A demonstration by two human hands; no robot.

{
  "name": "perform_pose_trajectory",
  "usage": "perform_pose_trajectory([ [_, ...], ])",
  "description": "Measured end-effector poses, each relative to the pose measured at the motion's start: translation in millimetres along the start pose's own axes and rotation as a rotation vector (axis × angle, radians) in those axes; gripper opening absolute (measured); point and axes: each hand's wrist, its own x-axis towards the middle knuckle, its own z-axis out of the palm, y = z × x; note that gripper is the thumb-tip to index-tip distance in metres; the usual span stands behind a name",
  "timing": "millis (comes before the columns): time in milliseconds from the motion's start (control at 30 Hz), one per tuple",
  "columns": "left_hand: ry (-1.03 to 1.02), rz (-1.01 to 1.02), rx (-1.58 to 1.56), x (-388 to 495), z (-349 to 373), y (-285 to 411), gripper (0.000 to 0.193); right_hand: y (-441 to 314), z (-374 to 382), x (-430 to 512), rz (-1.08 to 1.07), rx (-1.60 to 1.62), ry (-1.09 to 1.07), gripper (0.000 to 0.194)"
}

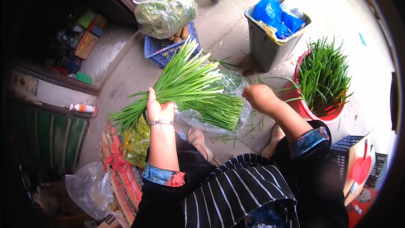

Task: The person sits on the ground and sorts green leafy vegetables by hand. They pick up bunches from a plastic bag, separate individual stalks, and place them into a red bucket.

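My left hand (pixel 160 107) holds a thick bundle of green garlic chives (pixel 180 84), their pale cut ends fanned out to the upper right and the leaves hanging to the lower left. Below and behind it, another pile of chives (pixel 218 109) lies on a clear plastic bag (pixel 202 120) on the floor. My right hand (pixel 261 96), fingers curled, is just right of that pile; a thin green blade or two shows beside it, and whether the fingers hold anything is hidden. A red bucket (pixel 329 118) full of upright green chives (pixel 326 72) stands to the right.
A grey bin (pixel 269 46) with blue bags stands ahead. At upper left, a bagged heap of greens (pixel 164 12) sits on a blue crate (pixel 158 52). Loose green scraps lie on the concrete. Bundled wood tied with red ribbon (pixel 118 161) is at lower left. Crates (pixel 345 142) stand at right.
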Motion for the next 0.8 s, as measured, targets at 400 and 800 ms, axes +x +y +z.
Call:
perform_pose_trajectory([
  [400,-0.045,-0.114,-0.063,-13.0,2.6,4.1,0.039,-42.4,42.1,10.2,-0.255,0.233,-0.038,0.025],
  [800,-0.4,0.008,0.032,-17.0,-7.3,21.3,0.02,34.3,-55.9,-13.8,-0.05,0.936,-0.288,0.036],
])
